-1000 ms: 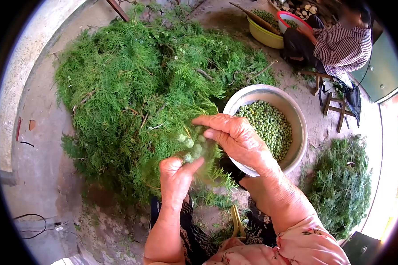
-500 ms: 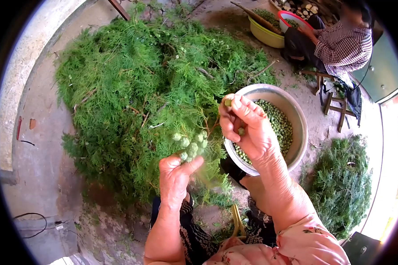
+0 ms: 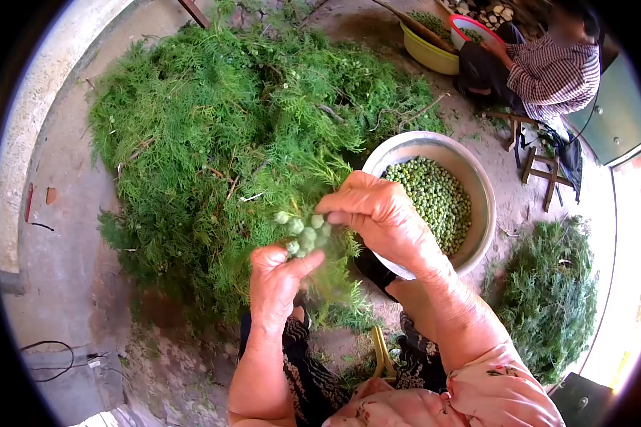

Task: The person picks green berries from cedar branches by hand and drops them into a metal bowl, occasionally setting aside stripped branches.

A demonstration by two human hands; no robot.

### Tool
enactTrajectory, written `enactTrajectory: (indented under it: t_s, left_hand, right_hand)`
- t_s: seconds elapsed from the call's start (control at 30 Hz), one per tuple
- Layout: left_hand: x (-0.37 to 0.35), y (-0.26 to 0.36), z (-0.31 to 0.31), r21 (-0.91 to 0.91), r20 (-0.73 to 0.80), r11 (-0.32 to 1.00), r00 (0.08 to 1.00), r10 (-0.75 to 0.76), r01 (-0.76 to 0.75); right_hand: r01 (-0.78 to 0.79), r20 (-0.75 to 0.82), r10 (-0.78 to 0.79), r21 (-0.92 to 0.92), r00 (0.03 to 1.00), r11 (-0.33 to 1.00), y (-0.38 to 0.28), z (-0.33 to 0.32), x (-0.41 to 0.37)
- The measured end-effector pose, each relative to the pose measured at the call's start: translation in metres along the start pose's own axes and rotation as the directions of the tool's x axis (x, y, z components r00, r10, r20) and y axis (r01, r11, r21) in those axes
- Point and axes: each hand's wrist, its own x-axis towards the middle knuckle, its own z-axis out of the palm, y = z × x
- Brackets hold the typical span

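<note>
My left hand point(image 3: 276, 285) grips a leafy evergreen sprig just below a cluster of pale green, knobbly cones point(image 3: 308, 233). Fingers and thumb of my right hand point(image 3: 377, 213) are pinched together at the cluster's right edge, against a cone there; the palm is turned away and hides what lies inside it. Behind my right wrist stands a wide metal basin point(image 3: 483, 213), partly filled with small green cones point(image 3: 434, 196). Beyond my left hand spreads a large heap of cut evergreen branches point(image 3: 206, 135).
A smaller branch pile point(image 3: 548, 299) lies at right. At the upper right a person in a checked shirt point(image 3: 559, 75) sits with a red-rimmed bowl point(image 3: 470, 32), beside a yellow tub point(image 3: 431, 53). A wooden stool point(image 3: 545, 171) stands behind them. A black cable point(image 3: 53, 349) lies lower left.
My right hand has come from over the basin, where cones showed in its fingers, left and down to the cluster, its palm turning away. My left hand keeps hold of the sprig, barely shifted.
</note>
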Motion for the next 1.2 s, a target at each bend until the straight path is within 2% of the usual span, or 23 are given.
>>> enactTrajectory:
  t_s: [0.03, 0.1, 0.17, 0.2, 0.3, 0.37, 0.43, 0.53, 0.67, 0.77, 0.9, 1.07, 1.2]
  left_hand:
    - [-0.002, 0.002, 0.002, -0.006, 0.0, 1.0, 1.0, 0.0, 0.0]
    - [-0.003, 0.003, 0.003, -0.026, -0.01, 1.0, 1.0, 0.011, -0.011]
    - [-0.003, 0.001, 0.001, -0.055, -0.027, 0.998, 0.999, 0.031, -0.033]
    - [-0.003, 0.001, 0.001, -0.05, -0.027, 0.998, 0.999, 0.024, -0.026]
    - [-0.002, 0.002, -0.003, -0.031, -0.023, 0.999, 0.999, 0.025, -0.026]
    - [-0.003, 0.0, -0.005, -0.006, -0.016, 0.999, 0.999, 0.049, -0.049]
    - [-0.002, -0.002, -0.004, -0.032, -0.019, 0.998, 0.998, 0.059, -0.059]
    - [0.0, -0.005, -0.004, -0.03, -0.047, 0.995, 0.995, 0.091, -0.092]
    - [0.0, -0.005, 0.0, -0.085, -0.126, 0.989, 0.986, 0.106, -0.118]
    - [0.0, -0.001, 0.003, -0.176, -0.188, 0.982, 0.981, 0.041, -0.074]
    - [0.002, -0.008, 0.0, -0.126, -0.157, 0.985, 0.983, 0.096, -0.116]
    - [0.003, 0.001, 0.003, -0.264, -0.143, 0.96, 0.988, 0.06, -0.097]
    - [0.004, 0.002, 0.002, -0.3, -0.084, 0.946, 0.991, 0.102, -0.123]
  right_hand:
    - [-0.051, -0.046, 0.058, 0.142, 0.997, 0.989, 0.006, 0.003, -0.001]
    - [-0.21, -0.058, 0.266, 0.466, 0.962, 0.859, 0.007, 0.004, -0.001]
    - [-0.382, 0.073, 0.511, 0.756, 0.856, 0.532, 0.002, 0.0, -0.002]
    - [-0.331, 0.11, 0.443, 0.823, 0.89, 0.462, 0.007, 0.003, -0.001]
    - [-0.203, 0.099, 0.495, 0.966, 0.863, 0.16, 0.01, 0.005, -0.001]
    - [-0.131, -0.019, 0.534, 0.962, 0.845, 0.241, 0.016, -0.004, 0.003]
    - [-0.067, 0.004, 0.53, 0.993, 0.848, 0.099, 0.016, -0.01, 0.005]
    - [-0.107, 0.092, 0.503, 0.994, 0.86, 0.0, 0.012, -0.008, 0.004]
    - [-0.219, 0.176, 0.435, 0.974, 0.883, 0.051, 0.019, -0.001, -0.002]
    - [-0.196, 0.093, 0.487, 0.967, 0.868, 0.165, 0.01, 0.005, 0.002]
    - [-0.274, 0.074, 0.505, 0.902, 0.86, 0.334, 0.009, 0.01, 0.001]
    - [-0.335, 0.104, 0.509, 0.859, 0.854, 0.387, 0.005, 0.019, 0.0]
    - [-0.403, 0.063, 0.543, 0.742, 0.838, 0.536, 0.006, 0.028, -0.001]
